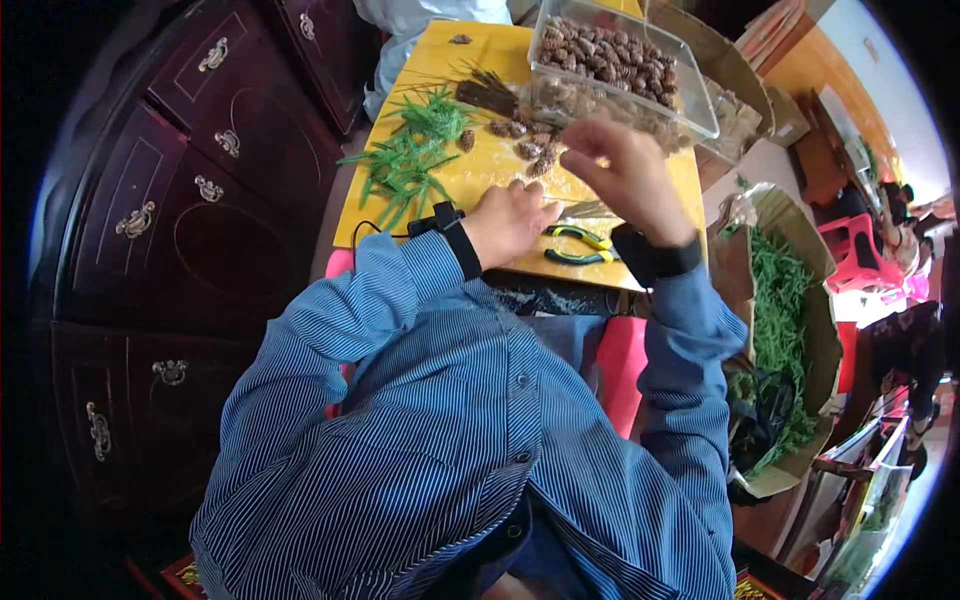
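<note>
Yellow-and-black-handled pliers (pixel 591 239) lie left-to-right, handles pointing left. The left hand (pixel 508 222) is near; the right hand (pixel 634 178), raised. Neither grip can be determined.

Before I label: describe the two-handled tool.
Find the yellow table. At its near edge, the tool lies between the left hand and the right wrist's black band. Its paired yellow-and-black handles set it apart from the brown cones and green sprigs.
</note>
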The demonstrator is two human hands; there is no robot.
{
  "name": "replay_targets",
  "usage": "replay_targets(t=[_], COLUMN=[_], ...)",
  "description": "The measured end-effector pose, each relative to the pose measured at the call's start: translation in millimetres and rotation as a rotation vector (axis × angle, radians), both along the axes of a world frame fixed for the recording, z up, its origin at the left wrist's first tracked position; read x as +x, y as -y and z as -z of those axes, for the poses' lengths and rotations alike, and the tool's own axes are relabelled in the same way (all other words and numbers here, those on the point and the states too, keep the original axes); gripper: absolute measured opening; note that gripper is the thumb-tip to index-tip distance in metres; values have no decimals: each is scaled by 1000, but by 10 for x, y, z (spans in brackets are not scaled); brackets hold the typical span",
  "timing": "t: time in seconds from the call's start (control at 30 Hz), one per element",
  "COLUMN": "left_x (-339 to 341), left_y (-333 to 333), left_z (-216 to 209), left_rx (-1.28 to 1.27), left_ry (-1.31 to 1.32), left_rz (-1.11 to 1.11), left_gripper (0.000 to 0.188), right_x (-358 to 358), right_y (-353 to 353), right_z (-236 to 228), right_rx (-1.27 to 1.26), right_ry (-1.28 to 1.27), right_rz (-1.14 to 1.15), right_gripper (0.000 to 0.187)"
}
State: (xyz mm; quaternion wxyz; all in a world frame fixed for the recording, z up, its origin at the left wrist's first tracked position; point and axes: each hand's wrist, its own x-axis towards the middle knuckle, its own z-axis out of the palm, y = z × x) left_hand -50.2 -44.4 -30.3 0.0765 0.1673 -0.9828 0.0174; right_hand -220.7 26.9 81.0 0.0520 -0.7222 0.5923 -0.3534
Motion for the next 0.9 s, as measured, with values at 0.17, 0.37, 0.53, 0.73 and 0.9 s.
replay_targets(t=[0.17, 0.37, 0.53, 0.73, 0.9], left_x=[-21, -10, -46, -102, -85], left_y=[-46, 22, 101, 145, 93], left_z=[39, 105, 190, 231, 188], left_rx=[-12, 88, 51, 161, 102], left_ry=[-17, -75, -131, -264, -189], left_rz=[-2, -23, 18, -18, -50], left_gripper=[36, 29, 27, 23, 26], right_x=[-174, -187, -122, -219, -253], right_y=[564, 746, 796, 854, 814], right_z=[666, 831, 831, 953, 935], right_rx=[135, 224, 269, 270, 184], right_ry=[-318, -327, -340, -318, -262], right_rz=[152, 124, 100, 12, -60], right_gripper=[18, 16, 13, 19, 21])
